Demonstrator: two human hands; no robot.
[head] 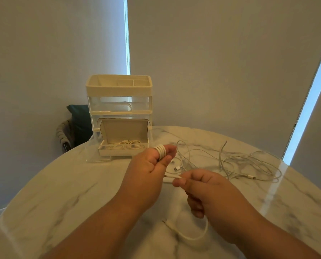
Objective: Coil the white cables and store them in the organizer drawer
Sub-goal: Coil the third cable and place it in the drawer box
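My left hand (pixel 148 169) is raised over the table with a white cable coil (pixel 160 150) wound in several turns round its fingers. My right hand (pixel 206 189) pinches the same cable's loose run near its thumb tip; the tail (pixel 189 234) loops below the wrist and ends in a plug. A tangle of loose white cables (pixel 249 163) lies on the table to the right. The organizer (pixel 118 101) stands at the back, its clear bottom drawer (pixel 98 156) pulled out and holding an open white box (pixel 124 139) with a cable inside.
The round marble table (pixel 62 193) has free surface on the left and front. A dark chair with a cushion (pixel 77 126) stands behind the table's left edge. Grey blinds cover the wall behind.
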